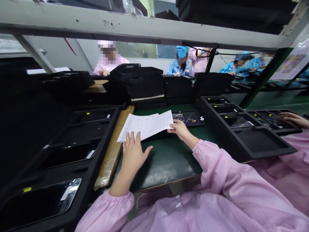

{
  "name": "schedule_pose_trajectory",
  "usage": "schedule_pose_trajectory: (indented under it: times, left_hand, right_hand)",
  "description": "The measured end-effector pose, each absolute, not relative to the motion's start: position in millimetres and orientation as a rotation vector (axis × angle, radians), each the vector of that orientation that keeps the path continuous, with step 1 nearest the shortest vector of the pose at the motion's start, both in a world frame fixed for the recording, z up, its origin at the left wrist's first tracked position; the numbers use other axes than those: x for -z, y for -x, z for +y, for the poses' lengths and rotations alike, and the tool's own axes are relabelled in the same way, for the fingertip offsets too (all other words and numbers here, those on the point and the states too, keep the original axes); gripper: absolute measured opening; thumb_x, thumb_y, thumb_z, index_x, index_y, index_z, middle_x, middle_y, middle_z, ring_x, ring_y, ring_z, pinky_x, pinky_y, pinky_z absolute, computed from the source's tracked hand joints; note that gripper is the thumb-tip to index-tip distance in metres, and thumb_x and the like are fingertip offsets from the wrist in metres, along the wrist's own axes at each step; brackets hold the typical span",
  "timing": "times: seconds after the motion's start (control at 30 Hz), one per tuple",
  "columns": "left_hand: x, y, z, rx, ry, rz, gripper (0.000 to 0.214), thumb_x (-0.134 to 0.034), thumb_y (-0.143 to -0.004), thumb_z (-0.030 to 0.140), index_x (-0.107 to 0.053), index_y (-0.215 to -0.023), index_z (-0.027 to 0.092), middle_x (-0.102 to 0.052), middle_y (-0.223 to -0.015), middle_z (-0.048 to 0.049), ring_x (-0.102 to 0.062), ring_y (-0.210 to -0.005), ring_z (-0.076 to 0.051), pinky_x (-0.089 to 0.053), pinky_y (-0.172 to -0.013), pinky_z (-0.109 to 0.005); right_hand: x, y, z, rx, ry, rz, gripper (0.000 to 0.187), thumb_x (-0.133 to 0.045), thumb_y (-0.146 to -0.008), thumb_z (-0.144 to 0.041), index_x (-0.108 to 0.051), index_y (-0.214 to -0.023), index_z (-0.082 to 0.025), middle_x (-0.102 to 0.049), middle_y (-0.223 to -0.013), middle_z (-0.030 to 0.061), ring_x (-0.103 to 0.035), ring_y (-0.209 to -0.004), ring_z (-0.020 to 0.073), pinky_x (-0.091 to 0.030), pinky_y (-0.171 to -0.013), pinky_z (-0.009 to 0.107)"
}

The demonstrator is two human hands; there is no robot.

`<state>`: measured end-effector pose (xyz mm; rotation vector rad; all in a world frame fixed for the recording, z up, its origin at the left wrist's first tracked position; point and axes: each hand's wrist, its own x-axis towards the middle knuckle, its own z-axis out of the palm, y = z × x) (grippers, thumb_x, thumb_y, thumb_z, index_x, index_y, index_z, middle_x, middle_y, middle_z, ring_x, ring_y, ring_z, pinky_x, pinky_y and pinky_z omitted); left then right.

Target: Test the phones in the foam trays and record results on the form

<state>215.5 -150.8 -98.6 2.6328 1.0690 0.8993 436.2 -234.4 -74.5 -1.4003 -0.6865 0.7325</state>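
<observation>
White printed paper sheets [147, 126] slant above the green worktop [166, 161], their left part over a brown, plastic-wrapped cardboard strip [109, 161]. My right hand [180, 129] pinches the right corner of the sheets between thumb and fingers. Spread fingers of my left hand [133, 151] lie flat at the near left edge of the paper, the thumb held out to the side. Just behind the right hand is a small black tray [198, 120] with a blue pen [189, 118] and small parts.
Black foam trays with phone-like screens [70, 154] stand left; another such tray [263, 141] stands right. Stacked black trays [145, 85] line the back under a metal shelf beam [145, 27]. A neighbour's hand [293, 119] reaches in at right. Several people sit across.
</observation>
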Motion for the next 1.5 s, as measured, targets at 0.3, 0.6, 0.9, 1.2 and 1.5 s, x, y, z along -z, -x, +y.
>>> schedule_pose_trajectory:
  times: [0.3, 0.6, 0.9, 1.2, 1.5]
  left_hand:
    - [82.9, -172.0, -230.6, -1.140, -3.174, 0.316, 0.082, -0.033, -0.083, -0.004, -0.016, -0.160, 0.020, -0.062, -0.138, -0.0105, -0.054, -0.133, -0.027, -0.037, -0.116, -0.051]
    - [134.3, -185.1, -294.5, -0.494, -3.267, 0.414, 0.046, -0.042, -0.087, 0.007, -0.064, -0.127, 0.008, -0.066, -0.130, -0.0175, -0.066, -0.117, -0.034, -0.059, -0.090, -0.045]
    - [145.5, -199.8, -298.1, -0.543, -3.049, 0.685, 0.064, -0.057, -0.094, 0.042, -0.049, -0.140, -0.001, -0.053, -0.144, -0.0230, -0.053, -0.133, -0.038, -0.048, -0.105, -0.050]
    - [140.5, -180.1, -294.3, -1.123, -2.880, 0.276, 0.018, -0.065, -0.092, 0.024, -0.066, -0.107, 0.013, -0.075, -0.111, -0.0098, -0.068, -0.108, -0.024, -0.048, -0.087, -0.036]
    - [150.2, -179.2, -295.5, -1.167, -2.973, 0.126, 0.020, -0.053, -0.094, 0.008, -0.070, -0.105, 0.008, -0.076, -0.108, -0.0097, -0.068, -0.094, -0.021, -0.046, -0.073, -0.033]
  right_hand:
    - [53.6, -478.0, -364.9, -0.790, 1.765, -1.238, 0.031, -0.055, -0.096, -0.042, -0.067, -0.112, -0.018, -0.071, -0.075, 0.0034, -0.069, -0.062, 0.0183, -0.055, -0.051, 0.027]
    - [69.8, -541.7, -271.4, 0.052, 2.319, -1.482, 0.030, -0.051, -0.084, -0.001, -0.074, -0.102, -0.010, -0.068, -0.106, 0.0222, -0.055, -0.114, 0.0334, -0.039, -0.096, 0.045]
    - [60.5, -522.6, -310.3, 0.517, 2.088, -1.430, 0.006, -0.052, -0.094, -0.017, -0.057, -0.097, -0.020, -0.062, -0.099, 0.0098, -0.052, -0.100, 0.0251, -0.037, -0.092, 0.042]
    - [89.5, -401.0, -375.8, -0.518, 1.356, -1.012, 0.021, -0.053, -0.094, -0.041, -0.056, -0.107, -0.025, -0.058, -0.076, -0.0013, -0.057, -0.067, 0.0161, -0.044, -0.060, 0.029]
    - [114.0, -383.1, -355.4, -0.901, 1.360, -0.816, 0.030, -0.064, -0.088, -0.052, -0.052, -0.087, -0.025, -0.054, -0.057, -0.0068, -0.048, -0.049, 0.0116, -0.034, -0.047, 0.024]
